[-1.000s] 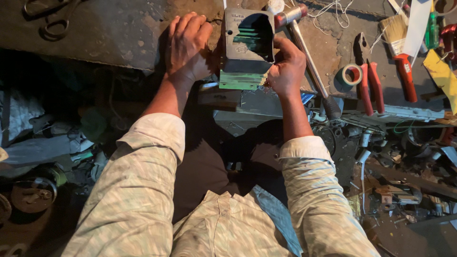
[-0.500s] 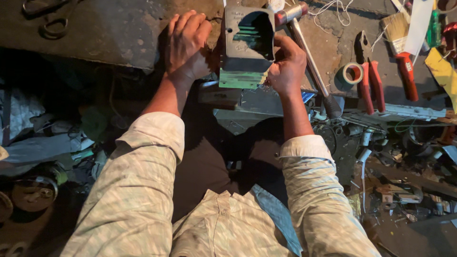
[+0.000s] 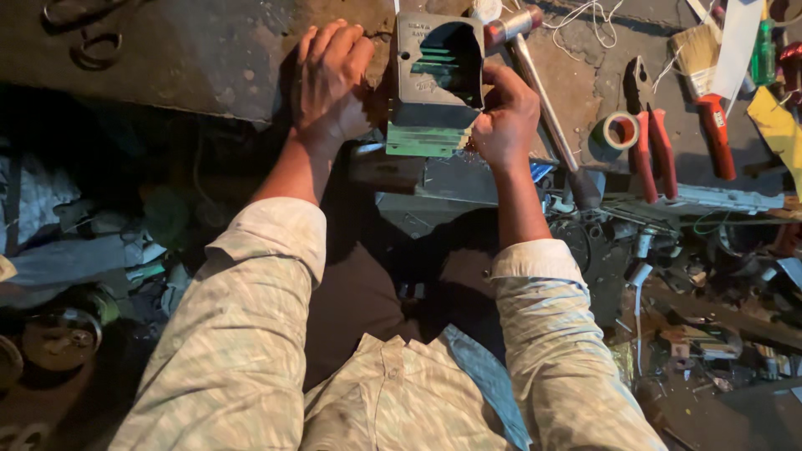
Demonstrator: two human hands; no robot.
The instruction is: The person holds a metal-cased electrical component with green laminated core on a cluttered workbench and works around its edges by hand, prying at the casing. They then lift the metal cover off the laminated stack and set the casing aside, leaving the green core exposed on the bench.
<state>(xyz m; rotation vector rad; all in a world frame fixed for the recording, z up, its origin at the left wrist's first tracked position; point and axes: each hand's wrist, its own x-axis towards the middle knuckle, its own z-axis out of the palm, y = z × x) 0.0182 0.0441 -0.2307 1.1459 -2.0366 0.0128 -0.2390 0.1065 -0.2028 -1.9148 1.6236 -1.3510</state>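
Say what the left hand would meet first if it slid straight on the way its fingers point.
Probably nothing soon: the left hand points up the bare, stained worktop, which looks free to the picture's top edge, though depth is unclear.

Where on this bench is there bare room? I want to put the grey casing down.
The widest bare patch is the rusty bench top left of the left hand, below the scissors. A narrower strip lies between the hammer and tape roll. Right of the pliers it is crowded.

Cluttered repair workshop: grimy tabletop strewn with red-handled pliers, hammer, tape roll, paintbrush; scrap parts below.
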